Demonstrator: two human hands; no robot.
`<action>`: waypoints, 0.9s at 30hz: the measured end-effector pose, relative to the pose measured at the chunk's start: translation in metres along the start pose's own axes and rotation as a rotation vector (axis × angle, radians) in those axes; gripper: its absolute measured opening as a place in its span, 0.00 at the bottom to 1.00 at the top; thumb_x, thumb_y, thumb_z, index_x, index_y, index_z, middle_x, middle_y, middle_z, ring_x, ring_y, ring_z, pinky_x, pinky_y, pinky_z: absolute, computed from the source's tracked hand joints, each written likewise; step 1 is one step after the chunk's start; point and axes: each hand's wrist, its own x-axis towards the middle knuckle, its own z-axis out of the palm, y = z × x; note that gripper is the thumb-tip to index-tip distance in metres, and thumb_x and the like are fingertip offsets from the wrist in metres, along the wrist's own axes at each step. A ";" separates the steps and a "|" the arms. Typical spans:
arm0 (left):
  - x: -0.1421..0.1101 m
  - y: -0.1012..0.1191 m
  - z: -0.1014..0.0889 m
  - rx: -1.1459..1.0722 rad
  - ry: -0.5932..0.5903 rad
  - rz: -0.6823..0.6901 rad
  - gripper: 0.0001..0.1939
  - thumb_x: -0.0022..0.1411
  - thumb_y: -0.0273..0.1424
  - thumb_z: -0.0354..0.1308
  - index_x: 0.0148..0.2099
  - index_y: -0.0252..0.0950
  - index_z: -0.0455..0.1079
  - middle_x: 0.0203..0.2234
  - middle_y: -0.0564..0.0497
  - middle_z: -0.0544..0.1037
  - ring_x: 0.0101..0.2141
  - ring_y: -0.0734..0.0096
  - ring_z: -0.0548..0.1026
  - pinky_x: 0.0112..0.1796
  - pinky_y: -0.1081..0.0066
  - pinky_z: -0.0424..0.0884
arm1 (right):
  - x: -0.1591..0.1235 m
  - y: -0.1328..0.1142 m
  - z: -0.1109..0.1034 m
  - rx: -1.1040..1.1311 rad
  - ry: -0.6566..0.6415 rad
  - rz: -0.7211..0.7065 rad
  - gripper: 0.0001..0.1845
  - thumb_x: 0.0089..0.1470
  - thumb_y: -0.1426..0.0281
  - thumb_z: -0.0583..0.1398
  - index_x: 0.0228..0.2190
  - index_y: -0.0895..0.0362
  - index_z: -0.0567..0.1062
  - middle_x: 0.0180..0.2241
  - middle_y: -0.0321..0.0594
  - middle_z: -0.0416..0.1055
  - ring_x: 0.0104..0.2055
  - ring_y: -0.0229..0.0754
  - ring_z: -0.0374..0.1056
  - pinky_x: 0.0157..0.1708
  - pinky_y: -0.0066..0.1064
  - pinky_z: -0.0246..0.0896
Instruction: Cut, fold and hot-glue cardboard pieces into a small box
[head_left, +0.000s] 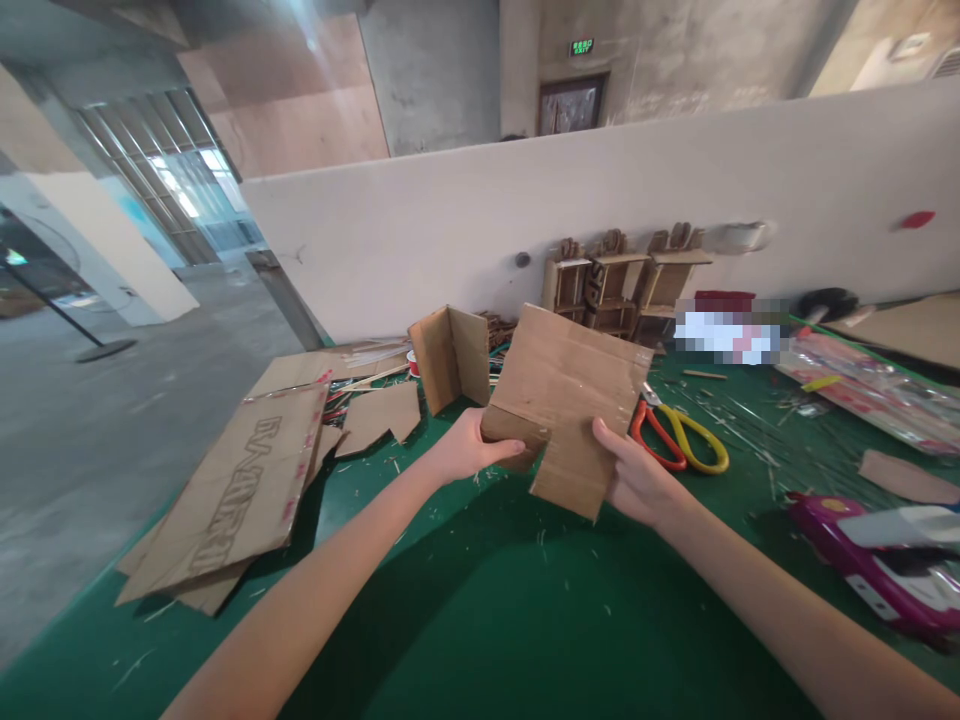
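Note:
A brown cardboard piece (574, 375) is held up above the green table, tilted, with a notch at its lower edge. My left hand (476, 447) grips its lower left part, thumb across the front. On the lower right edge, my right hand (634, 472) is closed with its thumb on the front face. The fingers behind the cardboard are hidden. Just right of the piece lie scissors (679, 437) with one orange and one yellow handle loop. Behind my left hand stands a folded cardboard piece (450, 357), upright like an open book.
Flat cardboard sheets (232, 490) lie at the left table edge, beside a smaller cut piece (379, 415). Small cardboard structures (619, 285) stand against the white partition (420, 230). A magenta tool (862, 560) rests at right. Scraps litter the green table (465, 620).

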 end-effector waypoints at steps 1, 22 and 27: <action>0.000 0.000 0.001 0.010 0.004 0.002 0.21 0.52 0.39 0.67 0.47 0.36 0.75 0.44 0.42 0.80 0.44 0.51 0.78 0.43 0.55 0.75 | 0.000 0.000 0.000 0.003 0.000 0.004 0.18 0.53 0.59 0.64 0.45 0.51 0.73 0.48 0.41 0.76 0.52 0.52 0.71 0.54 0.47 0.66; -0.005 0.003 0.012 0.359 0.101 0.226 0.12 0.62 0.35 0.57 0.46 0.38 0.75 0.37 0.48 0.82 0.38 0.63 0.79 0.40 0.66 0.75 | 0.005 0.000 -0.001 0.059 0.106 -0.017 0.16 0.54 0.62 0.64 0.45 0.52 0.73 0.47 0.42 0.77 0.50 0.52 0.73 0.52 0.47 0.69; -0.003 -0.007 0.015 0.432 0.108 0.384 0.14 0.65 0.31 0.53 0.50 0.39 0.73 0.44 0.49 0.81 0.43 0.67 0.79 0.45 0.67 0.75 | 0.005 0.000 -0.001 0.072 0.097 -0.027 0.16 0.56 0.63 0.62 0.45 0.53 0.73 0.45 0.42 0.78 0.47 0.50 0.74 0.52 0.45 0.69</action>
